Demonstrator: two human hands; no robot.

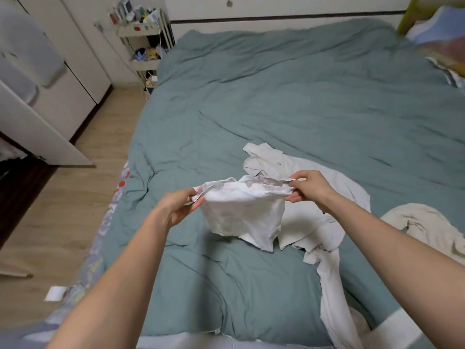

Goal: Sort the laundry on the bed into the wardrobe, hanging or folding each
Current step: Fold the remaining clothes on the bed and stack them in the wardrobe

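A small white garment [245, 210] hangs in the air above the near half of the bed, stretched out by its top edge between two bare hands. The left hand [176, 206] pinches the left corner of that edge between thumb and fingers, and the right hand [308, 187] pinches the right corner the same way, so the cloth droops below them in a loose pouch with its lower hem just over the bedding. Behind and under it, a white shirt [324, 222] lies spread on the green-grey duvet [302, 96], collar toward the far side, one long part trailing down toward the foot of the bed. Just to the right of the shirt sits a crumpled cream piece of cloth [427, 225]. To the left, across a strip of wooden floor [83, 197], stands the white wardrobe [50, 102] with a door swung open. A cluttered white shelf cart [146, 44] stands at the far left corner of the bed, and pillows [440, 41] are blurred at the far right.
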